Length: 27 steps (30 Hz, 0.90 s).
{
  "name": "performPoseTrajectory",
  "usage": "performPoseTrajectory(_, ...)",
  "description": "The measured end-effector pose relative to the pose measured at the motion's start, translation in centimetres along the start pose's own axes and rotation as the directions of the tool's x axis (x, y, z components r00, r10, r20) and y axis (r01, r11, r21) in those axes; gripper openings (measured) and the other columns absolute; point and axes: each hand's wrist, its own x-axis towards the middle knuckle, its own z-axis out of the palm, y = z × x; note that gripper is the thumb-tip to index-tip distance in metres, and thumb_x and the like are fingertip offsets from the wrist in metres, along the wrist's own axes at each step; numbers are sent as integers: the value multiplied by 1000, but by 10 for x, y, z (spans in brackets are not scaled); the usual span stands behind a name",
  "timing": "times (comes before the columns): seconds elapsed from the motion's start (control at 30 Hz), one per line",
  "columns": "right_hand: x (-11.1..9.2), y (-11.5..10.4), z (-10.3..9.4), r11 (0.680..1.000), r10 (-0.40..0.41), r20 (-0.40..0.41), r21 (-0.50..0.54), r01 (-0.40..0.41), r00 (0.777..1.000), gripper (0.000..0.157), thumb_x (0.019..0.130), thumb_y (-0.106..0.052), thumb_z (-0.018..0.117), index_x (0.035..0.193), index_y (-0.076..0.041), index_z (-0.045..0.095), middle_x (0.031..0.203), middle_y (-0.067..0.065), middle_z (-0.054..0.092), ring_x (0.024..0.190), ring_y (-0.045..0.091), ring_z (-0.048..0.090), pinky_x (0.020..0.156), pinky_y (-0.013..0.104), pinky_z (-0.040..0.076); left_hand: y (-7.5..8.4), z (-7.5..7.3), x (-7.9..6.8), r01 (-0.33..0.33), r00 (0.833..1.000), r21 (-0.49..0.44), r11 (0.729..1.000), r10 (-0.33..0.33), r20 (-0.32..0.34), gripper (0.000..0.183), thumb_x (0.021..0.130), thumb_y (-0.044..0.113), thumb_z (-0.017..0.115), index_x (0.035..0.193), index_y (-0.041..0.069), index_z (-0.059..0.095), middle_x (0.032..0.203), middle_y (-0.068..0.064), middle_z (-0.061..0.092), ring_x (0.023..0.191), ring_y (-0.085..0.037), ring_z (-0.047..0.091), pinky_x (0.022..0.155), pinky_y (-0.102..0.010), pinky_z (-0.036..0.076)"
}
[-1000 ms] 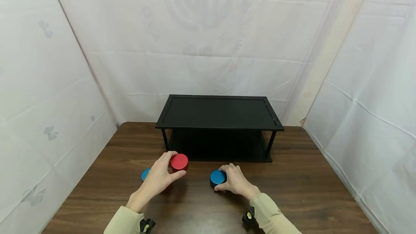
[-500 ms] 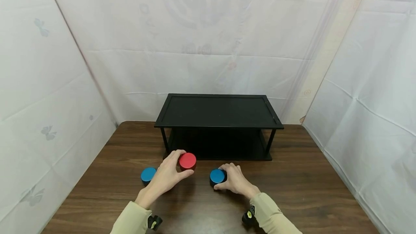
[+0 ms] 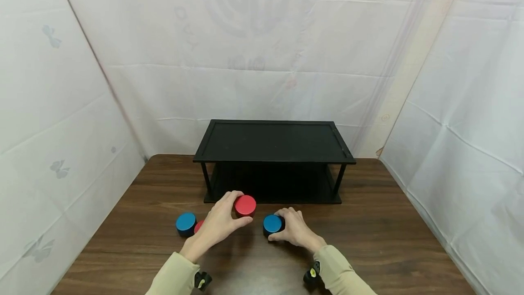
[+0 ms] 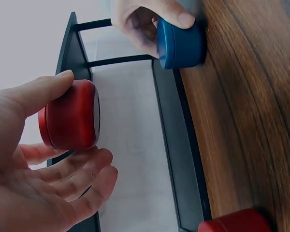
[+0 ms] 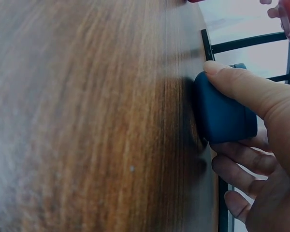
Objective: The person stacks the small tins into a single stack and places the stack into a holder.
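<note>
My left hand [image 3: 220,221] pinches a small round red tin [image 3: 245,205] between thumb and fingers. In the left wrist view this red tin [image 4: 70,116] hangs in the air, apart from the table. To its right my right hand [image 3: 297,231] grips a matching blue tin [image 3: 272,224] by its sides. The right wrist view has the blue tin [image 5: 224,108] at the wooden surface; whether it touches cannot be told. Left of my left hand, another blue tin [image 3: 186,224] stands on the table beside a second red tin [image 3: 199,226], which that hand partly hides.
A black two-level rack [image 3: 274,142] stands at the back of the wooden table [image 3: 389,236], behind both hands. Its lower shelf [image 3: 274,185] lies in shadow. Pale patterned cloth [image 3: 254,49] encloses the table at the back and both sides.
My left hand has carried the red tin to the right, closer to the blue one in my right hand. The second red tin has come into sight behind it. My right hand stays put.
</note>
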Motion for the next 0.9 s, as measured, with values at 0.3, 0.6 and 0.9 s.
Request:
performPoseTrajectory(0.3,0,1,1,1000,4,2,-5,-4,1000,61,71,-42,83,114,-4,62,108,7,65,98,19,51,82,35,33,6,9,4,-19,999,-28,999,20,36,58,76,30,82,125,14,54,112,-1,59,94,-11,58,79,-32,55)
performPoseTrajectory(0.6,1,1,2,1000,4,3,1,-4,1000,59,71,-42,84,112,-5,63,105,5,65,95,18,50,81,34,32,10,18,10,-33,997,-29,999,35,66,58,79,32,80,126,11,53,112,-3,59,95,-14,59,78,-35,56)
performPoseTrajectory(0.9,1,2,2,1000,-5,-12,-18,5,1000,59,70,-43,84,112,-6,64,104,4,66,94,17,50,79,34,32,13,28,14,-56,994,-48,997,60,96,57,80,31,79,125,10,52,113,-5,60,97,-17,59,80,-38,56)
